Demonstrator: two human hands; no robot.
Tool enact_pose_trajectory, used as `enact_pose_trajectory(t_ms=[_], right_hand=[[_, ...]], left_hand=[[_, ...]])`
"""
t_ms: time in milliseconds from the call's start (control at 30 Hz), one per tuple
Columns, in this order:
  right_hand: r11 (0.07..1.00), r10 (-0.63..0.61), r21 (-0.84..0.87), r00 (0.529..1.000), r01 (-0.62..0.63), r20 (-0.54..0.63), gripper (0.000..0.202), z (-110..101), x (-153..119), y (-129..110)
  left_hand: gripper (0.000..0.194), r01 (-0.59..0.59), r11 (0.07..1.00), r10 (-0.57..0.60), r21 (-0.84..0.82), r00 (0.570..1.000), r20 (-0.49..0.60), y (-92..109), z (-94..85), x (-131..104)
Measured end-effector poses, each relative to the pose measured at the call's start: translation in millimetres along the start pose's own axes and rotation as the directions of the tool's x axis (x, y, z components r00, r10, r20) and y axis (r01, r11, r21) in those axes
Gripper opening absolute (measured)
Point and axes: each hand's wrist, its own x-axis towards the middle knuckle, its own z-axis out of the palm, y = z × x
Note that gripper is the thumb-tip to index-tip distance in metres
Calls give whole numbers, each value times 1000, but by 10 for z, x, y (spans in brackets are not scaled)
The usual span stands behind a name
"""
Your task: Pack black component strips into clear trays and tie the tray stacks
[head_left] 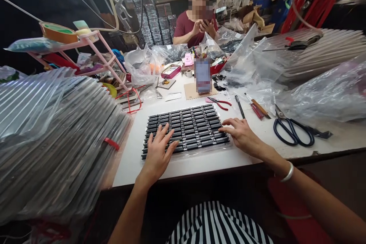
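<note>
A clear plastic tray (187, 154) lies on the white tabletop in front of me. Rows of small black parts with white markings (183, 127) fill it; they look like electronic components with pins. My left hand (158, 150) rests over the tray's left side, fingers spread, with nothing held. At the right edge, my right hand (241, 135) has its thumb and forefinger drawn together against the end parts. Whatever is between those fingertips is too small to make out. A silver bangle (288, 171) circles my right wrist.
Red-handled pliers (220, 103), a black pen-like tool (239, 106), screwdrivers (255, 109) and scissors (291, 129) lie right of the tray. Stacked clear trays (63, 137) rise at left. A phone (203, 76) stands behind; a person (185, 26) sits opposite. Plastic bags (257, 68) crowd the back right.
</note>
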Motion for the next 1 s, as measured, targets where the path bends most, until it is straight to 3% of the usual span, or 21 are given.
enact_pose_trajectory(t_ms=[200,367,633,833,1000], right_hand=[[979,115,172,993,-111,-13,19,63,17,-118],[950,216,246,974,-192,-72,12,124,60,-103],[948,74,313,997,-63,-23,15,19,126,-83],[931,4,363,993,39,-116,16,22,185,-20],[927,-131,351,991,135,-33,27,-2,181,61]], left_hand=[[46,141,990,-142,-16,982,-127,-506,24,-453],[55,246,969,-244,-9,955,-167,-752,27,-621],[59,270,955,-251,118,956,-153,-799,226,-594],[58,263,947,-236,183,959,-157,-822,259,-590],[59,264,946,-238,186,959,-153,-830,270,-589]])
